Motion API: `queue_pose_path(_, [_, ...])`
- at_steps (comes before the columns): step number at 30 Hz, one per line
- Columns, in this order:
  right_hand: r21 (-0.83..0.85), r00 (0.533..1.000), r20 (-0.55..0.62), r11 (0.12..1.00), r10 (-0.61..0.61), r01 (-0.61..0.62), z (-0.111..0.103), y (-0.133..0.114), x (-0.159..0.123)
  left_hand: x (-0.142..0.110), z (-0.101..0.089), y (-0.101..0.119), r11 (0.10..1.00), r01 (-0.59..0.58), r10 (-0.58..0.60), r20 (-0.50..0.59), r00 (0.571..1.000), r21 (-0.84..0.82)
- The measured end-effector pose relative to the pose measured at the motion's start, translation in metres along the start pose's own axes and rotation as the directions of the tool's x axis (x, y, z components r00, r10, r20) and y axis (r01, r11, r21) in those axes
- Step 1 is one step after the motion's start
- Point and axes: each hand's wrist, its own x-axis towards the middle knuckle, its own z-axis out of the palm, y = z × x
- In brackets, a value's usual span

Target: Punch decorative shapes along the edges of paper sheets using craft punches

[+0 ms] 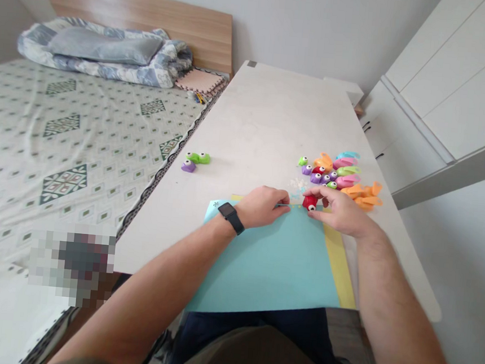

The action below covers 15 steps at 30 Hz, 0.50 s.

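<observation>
A light blue sheet of paper [273,264] lies at the table's near edge, over a yellow sheet [339,264] that shows along its right side and top. My left hand [266,205], a dark watch at its wrist, is closed at the blue sheet's upper edge, thumb on the near side and fingers on the far side. Between the thumb and fingers of my right hand [339,210] is a small red fish-shaped piece [310,202] with a round white eye, at the same edge. Tiny white and pale blue paper bits [298,186] lie just beyond it.
Several purple, green and red eyed pieces [316,178] sit beyond my right hand, beside pink, green and blue pieces [347,169] and orange pieces [364,195]. Green and purple eyed pieces [196,160] stand at the left of the white table [269,116]. A bed [102,130] adjoins on the left.
</observation>
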Motion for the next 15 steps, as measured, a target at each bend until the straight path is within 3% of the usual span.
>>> queue_pose_path(4, [-0.008,0.999,-0.047,1.0,0.013,-0.014,0.0006,0.0003,-0.0005,0.0002,0.0006,-0.0007,1.0,-0.008,0.008,-0.009,1.0,-0.006])
queue_pose_path(15, [0.0,0.996,0.088,1.0,-0.024,0.024,0.003,0.0018,0.0002,0.0,0.0007,-0.0018,1.0,-0.018,0.018,-0.018,1.0,-0.01])
